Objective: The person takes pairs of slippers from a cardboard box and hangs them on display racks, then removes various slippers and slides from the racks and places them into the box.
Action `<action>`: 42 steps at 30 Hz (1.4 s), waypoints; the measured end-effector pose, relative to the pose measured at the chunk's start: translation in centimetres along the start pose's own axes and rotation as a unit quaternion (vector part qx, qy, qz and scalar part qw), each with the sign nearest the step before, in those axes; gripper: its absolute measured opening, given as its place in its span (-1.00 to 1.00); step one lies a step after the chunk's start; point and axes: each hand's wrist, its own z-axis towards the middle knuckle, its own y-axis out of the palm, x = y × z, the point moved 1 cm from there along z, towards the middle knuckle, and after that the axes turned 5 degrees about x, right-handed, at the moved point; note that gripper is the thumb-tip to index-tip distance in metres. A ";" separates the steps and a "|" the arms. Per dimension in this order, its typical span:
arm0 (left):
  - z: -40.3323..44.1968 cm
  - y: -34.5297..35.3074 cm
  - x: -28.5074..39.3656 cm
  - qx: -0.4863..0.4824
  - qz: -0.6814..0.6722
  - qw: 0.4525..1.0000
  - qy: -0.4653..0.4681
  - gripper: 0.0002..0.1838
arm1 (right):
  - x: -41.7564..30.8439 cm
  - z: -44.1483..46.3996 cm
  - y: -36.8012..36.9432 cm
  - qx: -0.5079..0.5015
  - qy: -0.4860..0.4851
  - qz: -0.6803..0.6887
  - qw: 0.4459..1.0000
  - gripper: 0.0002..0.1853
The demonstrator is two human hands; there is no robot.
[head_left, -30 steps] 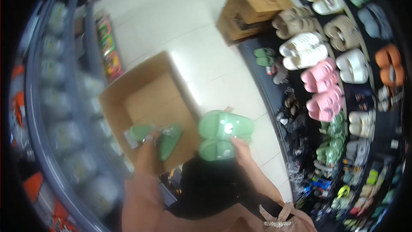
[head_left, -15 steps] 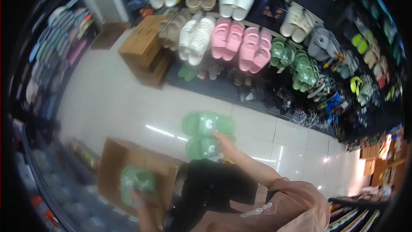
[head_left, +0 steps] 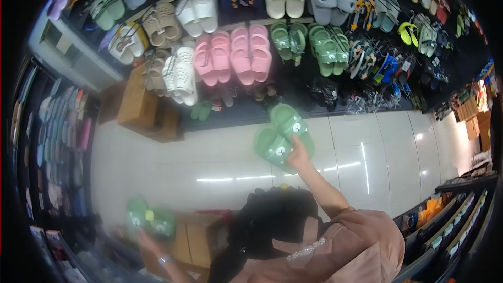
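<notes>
In my right hand is a pair of green slide sandals, each strap bearing a white round badge. My fingers close on them near the straps, and the pair hangs over the tiled floor. Off to the left, my left hand grips a second pair of green slides, blurred by motion, with a small yellow-green spot between them. That pair is above the edge of an open cardboard box, which my left forearm partly covers.
Ahead stands a display wall with many hanging shoes, among them pink slides, white clogs and green slides. A brown box stands at its left end. Racks line the left side; more shelving is at right.
My left hand has lifted its green slides up out of the cardboard box, leftward. My right hand's pair is farther right and tilted differently. The view has turned toward the right.
</notes>
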 end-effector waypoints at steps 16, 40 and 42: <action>-7.9 33.1 6.1 -0.333 -0.076 0.925 -0.164 -0.70 | -12.4 8.0 0.2 0.015 -0.057 0.121 0.991 -0.57; -18.8 57.7 12.1 -0.368 -0.117 0.878 -0.282 -0.80 | -25.8 29.4 11.3 0.041 -0.034 0.156 0.986 -0.53; -20.1 58.1 12.5 -0.370 -0.117 0.875 -0.288 -0.80 | -26.1 30.6 11.7 0.058 -0.019 0.153 0.986 -0.53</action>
